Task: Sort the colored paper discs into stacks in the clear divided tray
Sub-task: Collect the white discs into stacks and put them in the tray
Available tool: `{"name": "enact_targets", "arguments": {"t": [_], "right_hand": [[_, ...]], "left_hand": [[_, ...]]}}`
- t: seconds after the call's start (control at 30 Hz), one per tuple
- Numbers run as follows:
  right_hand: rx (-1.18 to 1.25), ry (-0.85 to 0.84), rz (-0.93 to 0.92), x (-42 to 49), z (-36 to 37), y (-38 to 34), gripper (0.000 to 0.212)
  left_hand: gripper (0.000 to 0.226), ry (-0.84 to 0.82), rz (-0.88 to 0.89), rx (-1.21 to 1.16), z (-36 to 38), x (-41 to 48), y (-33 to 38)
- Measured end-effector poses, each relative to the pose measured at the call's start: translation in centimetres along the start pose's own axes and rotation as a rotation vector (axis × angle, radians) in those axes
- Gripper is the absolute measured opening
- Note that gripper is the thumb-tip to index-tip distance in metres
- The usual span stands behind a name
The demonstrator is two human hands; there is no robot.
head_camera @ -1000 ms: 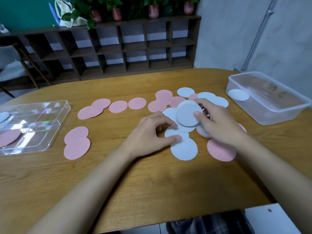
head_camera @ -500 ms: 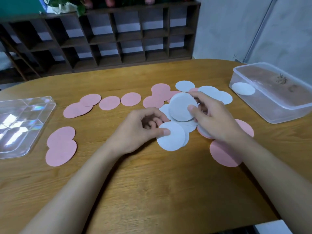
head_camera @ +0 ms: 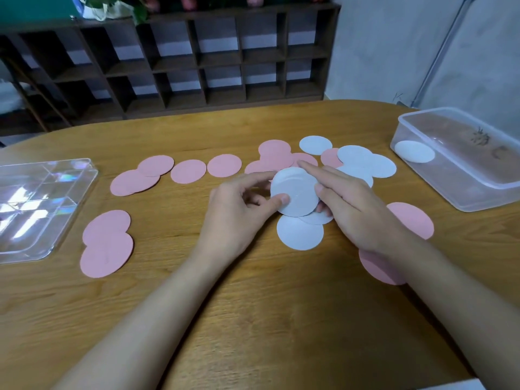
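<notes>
Gathering looked to be the step in hand: left hand (head_camera: 239, 209) and right hand (head_camera: 357, 209) both pinched a stack of white discs (head_camera: 295, 190) at frame centre, above loose white discs (head_camera: 299, 235) on the counter (head_camera: 253, 319). The next move, I judged, called for carrying it to the clear divided tray (head_camera: 36, 229) at the left edge. Pink discs (head_camera: 188, 171) dotted that path, bare counter lay open lower down, and a plastic tub (head_camera: 478, 198) hemmed the right.

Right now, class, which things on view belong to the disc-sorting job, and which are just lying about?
Job: white stack pinched by left hand and right hand; loose white discs; pink discs; clear divided tray.
Lying about: plastic tub with a lone disc; dark shelf unit; plants.
</notes>
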State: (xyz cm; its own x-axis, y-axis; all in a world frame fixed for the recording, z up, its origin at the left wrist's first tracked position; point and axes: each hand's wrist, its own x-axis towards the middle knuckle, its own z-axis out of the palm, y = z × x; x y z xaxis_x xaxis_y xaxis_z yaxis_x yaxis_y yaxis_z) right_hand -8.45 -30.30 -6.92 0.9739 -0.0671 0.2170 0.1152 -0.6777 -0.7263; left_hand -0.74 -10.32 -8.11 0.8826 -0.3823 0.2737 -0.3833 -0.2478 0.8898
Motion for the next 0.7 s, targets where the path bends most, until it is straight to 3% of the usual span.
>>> {"name": "enact_targets", "arguments": {"t": [0.2, 0.4, 0.7], "right_hand": [[-0.095, -0.093, -0.015, -0.5, 0.3, -0.7, 0.054], [-0.304, -0.101, -0.009, -0.1, 1.1, -0.6, 0.067], [-0.235, 0.021, -0.073, -0.2, 0.6, -0.4, 0.043]], "left_hand": [[0.034, 0.026, 0.002, 0.08, -0.2, -0.5, 0.4], [0.035, 0.065, 0.116, 0.211, 0.1, -0.9, 0.6], [0.035, 0.006, 0.203, 0.276, 0.0, -1.1, 0.5]]}}
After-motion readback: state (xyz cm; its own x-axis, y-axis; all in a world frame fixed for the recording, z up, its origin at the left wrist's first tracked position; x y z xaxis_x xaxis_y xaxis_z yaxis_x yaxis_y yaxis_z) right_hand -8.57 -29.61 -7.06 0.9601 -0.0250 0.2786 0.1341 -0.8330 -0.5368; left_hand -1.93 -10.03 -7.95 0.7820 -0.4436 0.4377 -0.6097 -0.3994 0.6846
